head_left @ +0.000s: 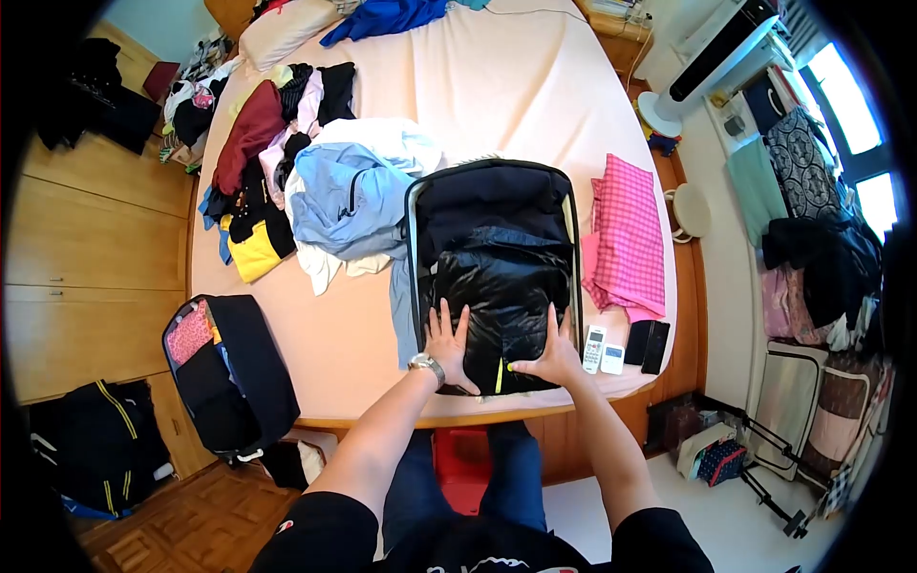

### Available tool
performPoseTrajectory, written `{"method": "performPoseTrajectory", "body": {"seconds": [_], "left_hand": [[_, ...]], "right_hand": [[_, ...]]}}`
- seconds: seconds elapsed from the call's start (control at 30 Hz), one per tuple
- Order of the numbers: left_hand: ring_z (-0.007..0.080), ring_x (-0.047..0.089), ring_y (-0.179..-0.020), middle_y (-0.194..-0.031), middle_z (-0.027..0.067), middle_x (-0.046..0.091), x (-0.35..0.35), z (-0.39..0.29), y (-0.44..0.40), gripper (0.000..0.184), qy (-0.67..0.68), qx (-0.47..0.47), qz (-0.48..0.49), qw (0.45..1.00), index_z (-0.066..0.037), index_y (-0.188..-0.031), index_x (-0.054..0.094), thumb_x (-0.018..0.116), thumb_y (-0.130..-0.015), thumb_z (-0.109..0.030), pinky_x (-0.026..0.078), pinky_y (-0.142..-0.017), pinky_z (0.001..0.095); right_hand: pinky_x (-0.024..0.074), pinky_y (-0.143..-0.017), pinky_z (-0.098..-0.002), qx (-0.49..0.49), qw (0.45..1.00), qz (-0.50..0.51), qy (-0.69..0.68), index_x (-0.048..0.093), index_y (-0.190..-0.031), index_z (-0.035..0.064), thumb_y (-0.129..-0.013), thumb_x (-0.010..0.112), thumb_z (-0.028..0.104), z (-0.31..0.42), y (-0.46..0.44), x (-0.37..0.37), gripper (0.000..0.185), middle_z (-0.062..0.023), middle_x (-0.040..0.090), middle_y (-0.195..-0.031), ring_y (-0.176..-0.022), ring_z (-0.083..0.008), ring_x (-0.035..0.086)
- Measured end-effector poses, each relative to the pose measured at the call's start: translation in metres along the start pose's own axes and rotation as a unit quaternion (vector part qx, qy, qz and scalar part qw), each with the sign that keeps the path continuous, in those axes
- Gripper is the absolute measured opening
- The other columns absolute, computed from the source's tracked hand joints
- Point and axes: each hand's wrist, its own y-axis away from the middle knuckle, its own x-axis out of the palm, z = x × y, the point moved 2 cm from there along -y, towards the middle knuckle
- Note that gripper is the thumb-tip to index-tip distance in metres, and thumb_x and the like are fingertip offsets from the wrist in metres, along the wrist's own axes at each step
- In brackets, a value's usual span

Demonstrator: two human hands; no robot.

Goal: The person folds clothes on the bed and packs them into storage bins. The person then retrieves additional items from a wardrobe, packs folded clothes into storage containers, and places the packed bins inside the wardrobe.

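Observation:
A black puffer jacket [506, 277] with a yellow zip pull lies in the near part of an open black suitcase [577, 229] on the bed. Spread flat on the jacket's left side is my left hand [447, 344], with a watch on its wrist. My right hand [554, 351] rests on the right side, fingers stretched and thumb pointing inward near the zip. Dark folded fabric [492, 201] fills the far part of the case. Light blue clothing [353, 191] touches its left side.
Folded pink checked fabric [630, 234], a white remote [593, 349] and a black wallet-like item [650, 346] lie right of the case. Piled clothes [253, 143] cover the bed's left. A second dark bag [263, 353] holding clothes stands by the bed's left front corner.

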Motion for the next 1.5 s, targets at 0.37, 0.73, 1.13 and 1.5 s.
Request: {"method": "performPoseTrajectory", "body": {"seconds": [0.37, 0.73, 1.13, 1.5], "left_hand": [[0.0557, -0.004, -0.154, -0.166, 0.0341, -0.017, 0.013, 0.009, 0.005, 0.174, -0.016, -0.021, -0.014, 1.0, -0.009, -0.164, -0.011, 0.1, -0.04, -0.059, 0.019, -0.122, 0.0629], [0.0579, -0.006, -0.153, -0.167, 0.0339, -0.013, 0.037, -0.003, -0.011, 0.159, -0.013, -0.004, -0.025, 1.0, -0.018, -0.167, 0.003, 0.099, -0.046, -0.056, 0.022, -0.121, 0.0646], [0.0474, 0.032, -0.147, -0.16, 0.0299, 0.03, 0.008, 0.02, 0.085, 0.096, 0.225, -0.036, -0.389, 0.893, -0.002, -0.155, 0.033, 0.086, -0.08, -0.029, 0.03, -0.12, 0.0548], [0.0452, 0.066, -0.094, -0.102, 0.0253, 0.062, 0.051, 0.029, 0.045, 0.044, 0.303, -0.131, -0.267, 0.905, -0.002, -0.112, 0.046, 0.071, -0.076, 0.004, 0.056, -0.079, 0.0512]], "right_hand": [[0.0362, -0.115, -0.0575, 0.057, 0.984, -0.055, 0.162, 0.007, -0.163, 0.0037, -0.057, 0.09, 0.067, 0.037, 0.022, 0.014, 0.149, -0.0411, 0.015, -0.16, -0.146, -0.0581, 0.026], [0.0187, -0.126, -0.0487, 0.065, 0.99, 0.005, 0.129, -0.006, -0.161, 0.0013, -0.043, 0.103, 0.048, -0.028, 0.009, 0.046, 0.167, -0.0377, 0.009, -0.163, -0.153, -0.0508, 0.014], [0.0305, -0.117, -0.0613, 0.012, 0.968, -0.219, 0.123, 0.021, -0.161, 0.0031, -0.068, 0.088, 0.059, 0.042, 0.052, 0.024, 0.128, -0.0449, 0.024, -0.155, -0.143, -0.0602, 0.03], [0.0224, -0.118, -0.0683, 0.247, 0.946, -0.149, 0.149, 0.001, -0.164, 0.0092, -0.057, 0.092, 0.067, 0.072, 0.028, 0.065, 0.151, -0.0405, 0.018, -0.159, -0.147, -0.0565, 0.025]]}}
